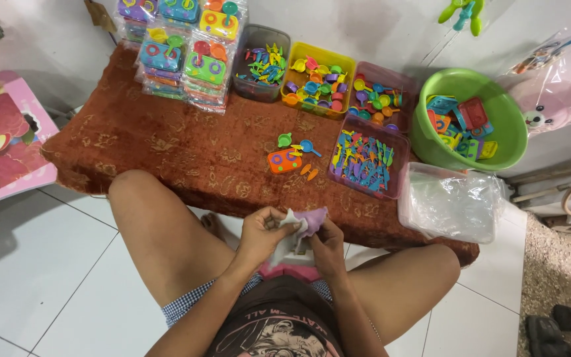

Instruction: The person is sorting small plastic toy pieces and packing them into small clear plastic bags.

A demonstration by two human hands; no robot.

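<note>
— What are the 2 hands doing?
— The left hand (264, 229) and right hand (325, 241) both pinch a purple toy piece (312, 217) with a clear plastic bag (292, 228), above the knees, just before the brown-covered counter (186, 158).
— Nearby?
— An orange toy stove (284, 160).

Both hands, left hand (264, 233) and right hand (326, 243), pinch a clear plastic bag (301, 227) near the rust-brown mat (186, 155); toy-filled bins (317, 79) line its far edge.
</note>
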